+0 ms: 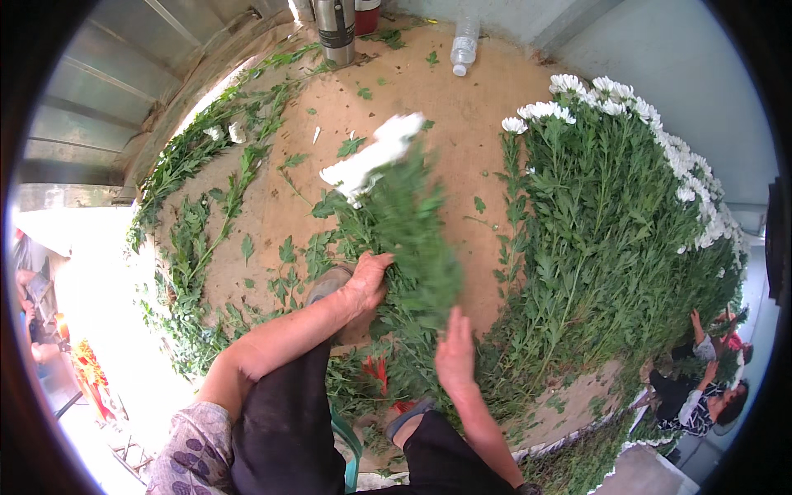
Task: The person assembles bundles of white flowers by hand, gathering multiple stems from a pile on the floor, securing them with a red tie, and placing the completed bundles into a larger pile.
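Note:
A bunch of white chrysanthemums [411,229] with leafy green stems rises in front of me, blurred by motion. My left hand [369,281] grips its stems from the left side, thumb towards the leaves. My right hand [456,349] is at the lower right of the bunch, fingers stretched out and slightly blurred. Its fingertips reach the edge of the leaves; whether they touch cannot be made out. Red ties [375,373] lie among the cut greenery between my feet.
A large pile of white chrysanthemums [581,216] covers the right side. Loose stems [232,210] litter the left of the brown board [291,204]. At the far edge are a steel flask [335,37] and a plastic bottle [464,46]. Other people [699,396] sit far right.

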